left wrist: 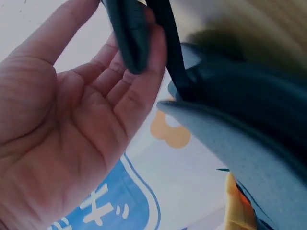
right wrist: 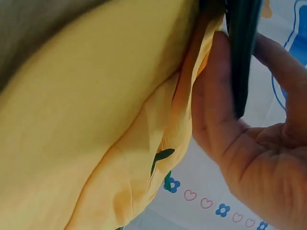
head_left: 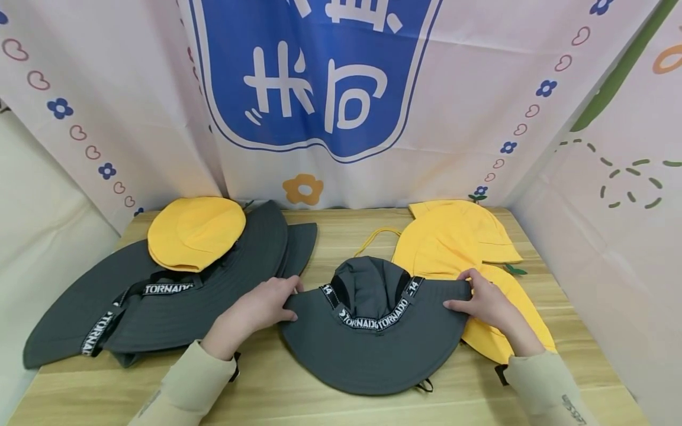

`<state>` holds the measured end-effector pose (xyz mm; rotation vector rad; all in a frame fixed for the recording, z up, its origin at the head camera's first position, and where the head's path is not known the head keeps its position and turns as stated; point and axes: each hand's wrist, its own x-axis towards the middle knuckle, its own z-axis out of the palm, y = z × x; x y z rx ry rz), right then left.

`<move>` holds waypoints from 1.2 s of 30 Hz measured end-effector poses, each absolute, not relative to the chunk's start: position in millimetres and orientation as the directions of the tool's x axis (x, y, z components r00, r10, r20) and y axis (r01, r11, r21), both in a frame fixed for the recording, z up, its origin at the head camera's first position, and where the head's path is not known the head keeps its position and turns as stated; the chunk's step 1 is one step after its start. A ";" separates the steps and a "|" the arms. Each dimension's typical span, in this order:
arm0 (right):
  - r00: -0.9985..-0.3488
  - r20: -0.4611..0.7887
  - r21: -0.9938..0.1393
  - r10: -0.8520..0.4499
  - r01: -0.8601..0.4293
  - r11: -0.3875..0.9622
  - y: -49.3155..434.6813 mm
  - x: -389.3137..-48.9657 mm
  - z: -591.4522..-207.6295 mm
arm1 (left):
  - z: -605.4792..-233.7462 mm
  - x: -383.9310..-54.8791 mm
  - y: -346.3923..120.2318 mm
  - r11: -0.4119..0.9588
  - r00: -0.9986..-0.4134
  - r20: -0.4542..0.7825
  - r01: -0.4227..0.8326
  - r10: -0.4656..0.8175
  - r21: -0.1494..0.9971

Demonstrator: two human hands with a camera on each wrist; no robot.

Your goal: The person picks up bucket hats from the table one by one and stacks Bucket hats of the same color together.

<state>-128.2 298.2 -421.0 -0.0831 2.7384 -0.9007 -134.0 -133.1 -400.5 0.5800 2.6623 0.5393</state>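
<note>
A dark grey wide-brimmed sun hat (head_left: 373,355) with black lettered tape round its crown is held between both hands in the head view. My left hand (head_left: 269,305) pinches the left end of its brim, thumb on top and fingers beneath. At the opposite end my right hand (head_left: 487,302) grips the brim the same way. The left wrist view shows the brim edge (left wrist: 129,38) lying between thumb and fingers of the left hand (left wrist: 72,120). In the right wrist view the brim (right wrist: 242,57) stands between the right thumb and fingers, beside yellow cloth (right wrist: 96,96).
Several dark grey hats (head_left: 213,313) lie stacked on the left of the wooden table (head_left: 256,390), a yellow hat (head_left: 194,231) on top. Yellow hats (head_left: 442,242) with a cord overlap at the right, partly behind the held hat. A printed curtain (head_left: 453,118) hangs behind.
</note>
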 end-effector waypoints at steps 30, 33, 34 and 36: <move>-0.980 0.109 -0.293 -0.165 -0.190 0.937 248.6 -120.3 -417.2 | -403.6 -115.5 -180.1 0.809 -0.894 0.155 0.446 0.420 0.384; -0.970 0.133 -0.313 -0.202 -0.234 0.921 234.7 -125.2 -411.1 | -398.4 -114.9 -207.2 0.843 -0.920 0.157 0.393 0.360 0.368; -0.967 0.134 -0.327 -0.215 -0.248 0.912 229.2 -127.5 -409.6 | -396.7 -114.6 -216.7 0.856 -0.930 0.147 0.369 0.338 0.363; -0.961 0.128 -0.361 -0.245 -0.276 0.891 216.5 -131.8 -405.6 | -394.4 -113.8 -234.6 0.882 -0.949 0.126 0.314 0.288 0.350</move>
